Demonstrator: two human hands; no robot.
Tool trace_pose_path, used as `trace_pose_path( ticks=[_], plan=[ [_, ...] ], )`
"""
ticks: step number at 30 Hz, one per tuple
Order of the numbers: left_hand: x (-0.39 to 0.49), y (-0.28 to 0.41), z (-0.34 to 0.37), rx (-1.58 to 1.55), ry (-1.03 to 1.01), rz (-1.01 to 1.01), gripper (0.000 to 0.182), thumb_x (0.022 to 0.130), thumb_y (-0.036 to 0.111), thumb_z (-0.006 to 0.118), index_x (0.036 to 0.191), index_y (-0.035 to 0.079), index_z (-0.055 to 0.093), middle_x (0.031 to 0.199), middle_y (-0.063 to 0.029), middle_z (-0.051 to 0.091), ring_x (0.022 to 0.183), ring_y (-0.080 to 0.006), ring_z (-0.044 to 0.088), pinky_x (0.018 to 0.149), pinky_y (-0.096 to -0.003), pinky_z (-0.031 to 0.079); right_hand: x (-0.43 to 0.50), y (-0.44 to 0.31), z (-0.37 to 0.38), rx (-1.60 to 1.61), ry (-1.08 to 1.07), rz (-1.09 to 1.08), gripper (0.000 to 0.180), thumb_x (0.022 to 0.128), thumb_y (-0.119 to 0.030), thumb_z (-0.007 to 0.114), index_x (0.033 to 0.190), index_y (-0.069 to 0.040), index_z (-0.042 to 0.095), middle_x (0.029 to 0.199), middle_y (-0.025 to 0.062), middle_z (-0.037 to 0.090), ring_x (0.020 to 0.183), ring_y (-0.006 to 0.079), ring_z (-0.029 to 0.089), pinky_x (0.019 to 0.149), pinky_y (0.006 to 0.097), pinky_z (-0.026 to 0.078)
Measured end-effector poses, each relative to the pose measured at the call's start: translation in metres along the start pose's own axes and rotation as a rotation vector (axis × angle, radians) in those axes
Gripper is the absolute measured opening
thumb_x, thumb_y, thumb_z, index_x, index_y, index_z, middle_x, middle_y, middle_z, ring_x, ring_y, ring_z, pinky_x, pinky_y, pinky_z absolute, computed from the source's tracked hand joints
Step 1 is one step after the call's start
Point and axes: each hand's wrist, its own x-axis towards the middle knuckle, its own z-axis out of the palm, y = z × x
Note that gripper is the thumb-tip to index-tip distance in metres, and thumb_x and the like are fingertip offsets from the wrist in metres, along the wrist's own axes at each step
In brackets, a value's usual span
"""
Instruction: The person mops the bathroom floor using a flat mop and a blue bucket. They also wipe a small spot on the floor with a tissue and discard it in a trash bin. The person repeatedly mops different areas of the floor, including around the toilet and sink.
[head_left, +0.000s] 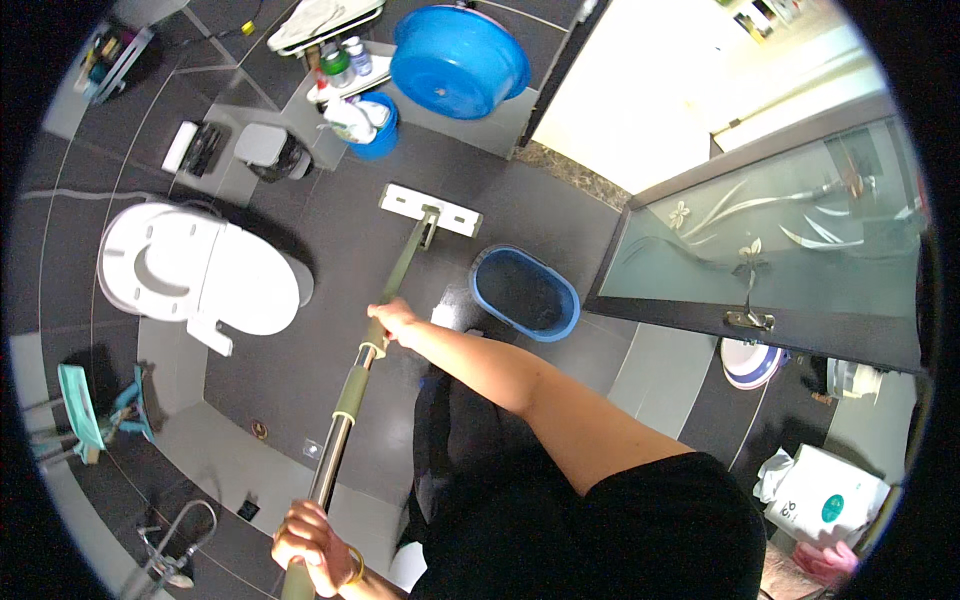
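A flat mop with a green and steel pole (343, 431) slants up through the middle of the view. Its white mop head (450, 214) rests on the dark tiled floor. My right hand (394, 321) grips the green part of the pole partway down towards the head. Nearer to me, my left hand (313, 544), with a yellow band at the wrist, is closed around the pole's upper green grip (298, 583). To the right of the mop head stands a blue-rimmed oval bucket (525, 292) with a dark inside.
A white toilet (202, 268) and a lidded bin (271, 150) stand to the left. Ahead are a small blue bucket (379, 139) of bottles and a large blue basin (454, 64). On the right, a frosted glass door (750, 225) stands ajar by a bright doorway.
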Motion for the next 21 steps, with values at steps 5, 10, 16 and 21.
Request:
trace_pose_path(
  ticks=[5, 10, 16, 21],
  plan=[
    [0.052, -0.035, 0.052, 0.153, 0.117, -0.033, 0.036, 0.086, 0.034, 0.060, 0.068, 0.013, 0.035, 0.058, 0.0024, 0.033, 0.052, -0.0099, 0.035, 0.060, -0.0296, 0.029, 0.018, -0.049, -0.072, 0.291, 0.197, -0.094, 0.022, 0.075, -0.020, 0.064, 0.072, 0.000, 0.058, 0.067, 0.0089, 0.057, 0.056, 0.0196, 0.056, 0.045, 0.0373, 0.043],
    [0.095, -0.062, 0.110, -0.113, 0.018, 0.004, 0.033, 0.092, 0.029, 0.047, 0.067, 0.015, 0.030, 0.057, 0.0031, 0.027, 0.053, -0.0082, 0.027, 0.061, -0.0283, 0.027, 0.003, -0.073, -0.146, 0.570, 0.317, -0.161, 0.019, 0.076, -0.021, 0.062, 0.073, -0.004, 0.055, 0.064, 0.0049, 0.050, 0.052, 0.0186, 0.050, 0.042, 0.0330, 0.036],
    [0.144, -0.094, 0.188, -0.264, -0.341, -0.084, 0.031, 0.089, 0.023, 0.045, 0.063, 0.015, 0.031, 0.051, 0.0042, 0.030, 0.046, -0.0079, 0.028, 0.052, -0.0267, 0.027, 0.041, -0.067, -0.255, 1.042, 0.317, -0.209, 0.018, 0.080, -0.022, 0.060, 0.082, -0.008, 0.049, 0.065, 0.0049, 0.048, 0.047, 0.0175, 0.046, 0.036, 0.0284, 0.032],
    [0.178, -0.133, 0.254, -0.401, -0.526, -0.176, 0.028, 0.085, 0.020, 0.049, 0.062, 0.014, 0.032, 0.050, 0.0034, 0.032, 0.047, -0.0094, 0.030, 0.053, -0.0282, 0.028, 0.038, -0.078, -0.326, 1.165, 0.361, -0.330, 0.015, 0.085, -0.015, 0.054, 0.088, -0.003, 0.047, 0.072, 0.0122, 0.053, 0.066, 0.0277, 0.059, 0.061, 0.0404, 0.053]
  ],
)
